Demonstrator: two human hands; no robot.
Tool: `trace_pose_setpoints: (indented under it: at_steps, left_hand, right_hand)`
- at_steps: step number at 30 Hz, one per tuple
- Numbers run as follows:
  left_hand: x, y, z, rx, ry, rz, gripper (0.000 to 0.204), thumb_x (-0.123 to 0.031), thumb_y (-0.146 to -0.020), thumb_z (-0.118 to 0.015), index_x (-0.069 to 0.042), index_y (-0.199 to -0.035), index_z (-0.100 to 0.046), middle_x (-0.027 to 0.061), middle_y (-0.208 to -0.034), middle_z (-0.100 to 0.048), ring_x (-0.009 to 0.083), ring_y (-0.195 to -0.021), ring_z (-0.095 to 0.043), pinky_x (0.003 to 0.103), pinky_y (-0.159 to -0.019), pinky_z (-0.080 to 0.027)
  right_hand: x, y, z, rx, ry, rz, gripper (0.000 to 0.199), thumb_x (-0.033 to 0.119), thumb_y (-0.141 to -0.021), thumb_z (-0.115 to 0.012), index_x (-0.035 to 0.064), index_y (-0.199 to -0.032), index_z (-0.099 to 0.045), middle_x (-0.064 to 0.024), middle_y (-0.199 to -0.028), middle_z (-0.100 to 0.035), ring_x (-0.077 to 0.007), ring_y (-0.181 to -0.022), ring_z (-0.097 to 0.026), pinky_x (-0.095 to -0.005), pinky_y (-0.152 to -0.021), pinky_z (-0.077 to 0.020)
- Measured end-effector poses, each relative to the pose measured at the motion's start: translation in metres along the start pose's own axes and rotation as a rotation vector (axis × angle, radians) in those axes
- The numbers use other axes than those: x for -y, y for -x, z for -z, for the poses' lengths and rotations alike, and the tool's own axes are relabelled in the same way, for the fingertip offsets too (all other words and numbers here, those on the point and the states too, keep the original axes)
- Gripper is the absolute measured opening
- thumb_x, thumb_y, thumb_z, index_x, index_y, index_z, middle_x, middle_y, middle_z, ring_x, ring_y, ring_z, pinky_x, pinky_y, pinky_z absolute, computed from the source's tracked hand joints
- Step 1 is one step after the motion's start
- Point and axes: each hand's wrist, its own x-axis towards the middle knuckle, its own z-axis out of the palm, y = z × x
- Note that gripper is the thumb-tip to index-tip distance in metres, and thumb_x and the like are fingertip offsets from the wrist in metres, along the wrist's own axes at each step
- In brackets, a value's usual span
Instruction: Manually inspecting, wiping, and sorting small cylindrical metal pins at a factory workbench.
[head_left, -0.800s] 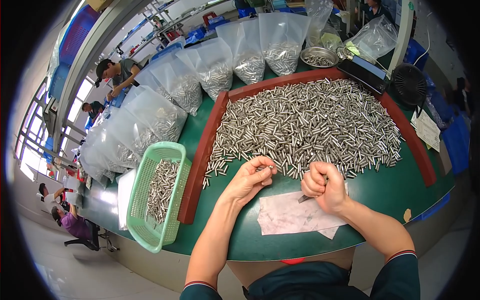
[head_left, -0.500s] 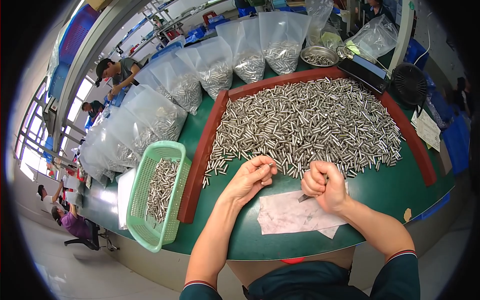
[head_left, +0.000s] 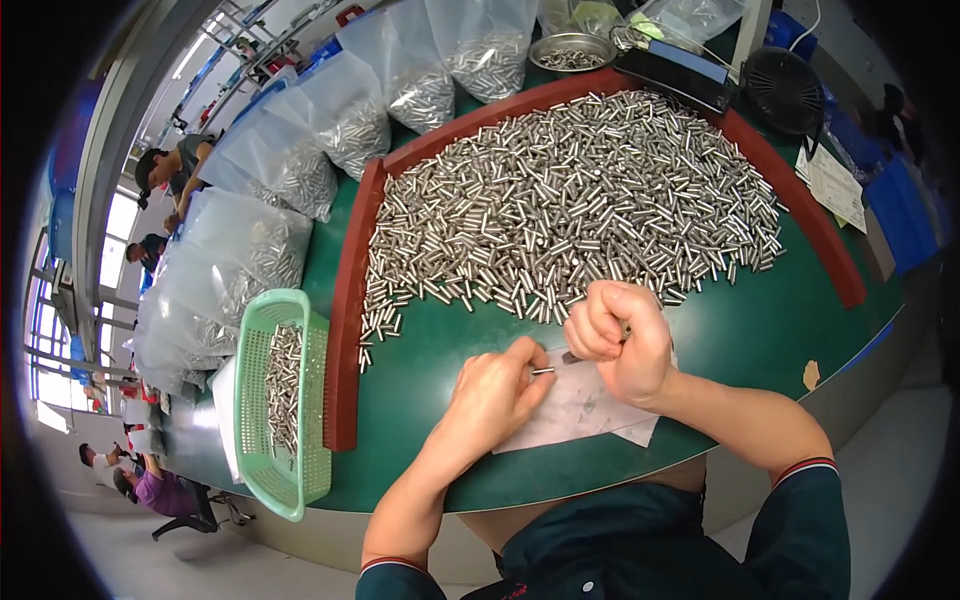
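Since the frame a moment ago, the person's bare left hand [head_left: 492, 402] has moved from beside the heap to over the paper, while the right hand [head_left: 628, 338] keeps its curled shape. Far left, from where I stand, clear plastic bags [head_left: 245, 240] filled with short silver metal pins line the table's edge. Next comes a mint-green perforated plastic basket [head_left: 317, 410], with loose pins [head_left: 284, 390] in it, just beside a reddish-brown straight-edged rail [head_left: 349, 330]. That rail borders a broad heap of short, shiny, cylindrical metal pins [head_left: 570, 200] on the green tabletop [head_left: 430, 340]. Left thumb and forefinger pinch narrowly on one silver pin [head_left: 543, 371], its end pointing right, above a smudged whitish sheet of paper [head_left: 578, 410]. Right beside it, the right fist is closed on a dark strip [head_left: 571, 357]; what else it holds I can't tell. A round black fan [head_left: 783, 92] stands at far right.
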Motion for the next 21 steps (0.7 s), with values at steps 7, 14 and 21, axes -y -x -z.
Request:
trace_pose_setpoints:
  at_steps: [7,14,21]
  left_hand:
    - [-0.0010,-0.0015,-0.0051,-0.036,0.033,0.000,0.012,-0.006,-0.070,-0.063,0.000,-0.068,-0.053,0.0047,-0.046,-0.043,0.0125,-0.040,-0.039,0.027,-0.041,-0.032]
    - [-0.0014,-0.0022,-0.0027,-0.005,0.045,0.062,0.016,-0.010,-0.069,-0.065,-0.001,-0.068,-0.052,0.0080,-0.046,-0.047,0.0223,-0.040,-0.046,0.032,-0.043,-0.035]
    - [-0.0010,-0.0026,-0.0019,0.001,0.054,0.066,0.017,-0.010,-0.069,-0.065,0.000,-0.067,-0.052,0.0080,-0.045,-0.047,0.0210,-0.039,-0.044,0.032,-0.042,-0.035]
  right_hand:
    - [-0.0082,0.0024,-0.0006,-0.039,-0.023,-0.067,0.033,0.017,-0.083,-0.032,0.0102,-0.050,-0.028,0.0000,-0.041,-0.027,-0.0089,-0.039,-0.020,-0.0250,-0.041,-0.0183]
    - [-0.0080,0.0030,-0.0030,-0.052,-0.020,-0.068,0.033,0.018,-0.082,-0.033,0.0103,-0.050,-0.028,0.0008,-0.041,-0.027,-0.0087,-0.039,-0.020,-0.0248,-0.041,-0.0188]
    - [-0.0079,0.0025,-0.0033,-0.050,-0.004,-0.071,0.034,0.018,-0.082,-0.033,0.0106,-0.050,-0.028,0.0011,-0.041,-0.026,-0.0085,-0.039,-0.020,-0.0247,-0.041,-0.0186]
